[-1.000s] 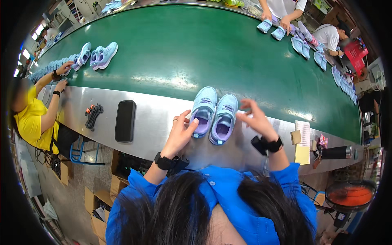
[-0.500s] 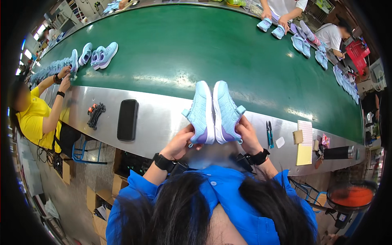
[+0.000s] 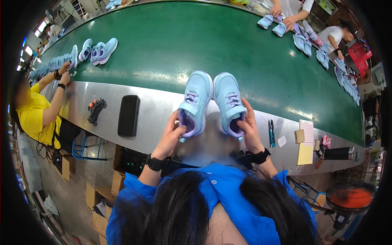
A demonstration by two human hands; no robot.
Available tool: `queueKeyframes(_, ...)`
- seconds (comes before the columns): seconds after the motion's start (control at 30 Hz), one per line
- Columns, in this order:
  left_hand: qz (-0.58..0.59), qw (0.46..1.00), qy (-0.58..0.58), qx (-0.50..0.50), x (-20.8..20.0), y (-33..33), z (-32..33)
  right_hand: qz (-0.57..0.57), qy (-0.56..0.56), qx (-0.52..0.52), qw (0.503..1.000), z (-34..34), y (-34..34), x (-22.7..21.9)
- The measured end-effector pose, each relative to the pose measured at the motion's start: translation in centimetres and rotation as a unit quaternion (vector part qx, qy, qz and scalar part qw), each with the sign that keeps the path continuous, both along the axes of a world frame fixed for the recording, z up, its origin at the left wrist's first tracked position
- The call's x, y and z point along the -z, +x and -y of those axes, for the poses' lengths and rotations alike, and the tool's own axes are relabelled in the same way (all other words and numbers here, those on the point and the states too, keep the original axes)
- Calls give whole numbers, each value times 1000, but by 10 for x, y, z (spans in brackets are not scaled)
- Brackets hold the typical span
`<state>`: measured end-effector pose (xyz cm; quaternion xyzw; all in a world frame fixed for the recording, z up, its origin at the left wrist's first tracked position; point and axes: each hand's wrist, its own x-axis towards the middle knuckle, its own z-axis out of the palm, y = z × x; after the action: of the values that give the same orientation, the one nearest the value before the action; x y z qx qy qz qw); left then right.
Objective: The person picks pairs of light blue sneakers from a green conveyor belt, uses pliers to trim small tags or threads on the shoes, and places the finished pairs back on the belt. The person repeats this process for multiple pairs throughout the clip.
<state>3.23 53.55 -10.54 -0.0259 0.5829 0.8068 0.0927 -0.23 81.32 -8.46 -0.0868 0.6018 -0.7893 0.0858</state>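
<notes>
My left hand (image 3: pixel 168 136) grips a light blue sneaker (image 3: pixel 197 96) by its heel, the thumb at the purple-lined opening. In my right hand (image 3: pixel 252 132) is the matching sneaker (image 3: pixel 228 94), also held at the heel with the thumb by its collar. Both shoes point away from me, tops facing up, and their toes lean together while the heels are apart. They are held above the metal table edge (image 3: pixel 163 93) and the near side of the green belt (image 3: pixel 163 45). Each sneaker has lilac laces and a strap.
Left of my hands lie a black phone (image 3: pixel 128 116) and a dark cord-like bundle (image 3: pixel 94 111). To the right are thread snips (image 3: pixel 272 133), a yellow notepad (image 3: pixel 305 153) and a black cylinder (image 3: pixel 339 153). A person in yellow (image 3: pixel 34 112) works beside several sneakers (image 3: pixel 104 52); other people handle shoes across the belt.
My hands have turned the sneakers from soles together, on their sides, to tops up, and spread the heels apart. At far right, a person's arm has moved over the shoes.
</notes>
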Motion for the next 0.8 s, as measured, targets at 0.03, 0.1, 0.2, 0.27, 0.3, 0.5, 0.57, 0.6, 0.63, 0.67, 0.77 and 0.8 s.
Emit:
queueKeyframes(0.03,-26,999,-37,-31,-2,2,1,-26,72,38,996,-4,0,-2)
queueKeyframes(0.1,-103,968,-216,-80,-13,7,2,-64,178,96,977,-6,4,-10)
queueKeyframes(0.2,-199,878,-419,-116,-25,9,0,-188,333,162,910,-7,7,-12)
queueKeyframes(0.27,-227,825,-505,-115,-24,11,-3,-315,481,177,799,-6,10,-14)
queueKeyframes(0.3,-226,807,-536,-107,-21,13,-4,-315,520,168,776,-1,14,-16)
queueKeyframes(0.5,-213,802,-554,-76,-15,14,-9,-255,569,171,763,12,25,-9)
queueKeyframes(0.57,-211,806,-546,-86,-17,12,-9,-259,576,170,756,12,24,-7)
queueKeyframes(0.6,-216,803,-549,-88,-16,12,-9,-262,583,165,751,12,24,-5)
queueKeyframes(0.63,-221,799,-553,-88,-17,12,-8,-264,589,162,746,12,24,-5)
queueKeyframes(0.67,-227,795,-556,-89,-17,12,-7,-261,592,160,746,13,24,-5)
queueKeyframes(0.77,-244,785,-561,-96,-19,11,-7,-254,590,156,750,15,22,-5)
queueKeyframes(0.8,-241,787,-560,-98,-19,10,-6,-253,584,157,756,14,20,-4)
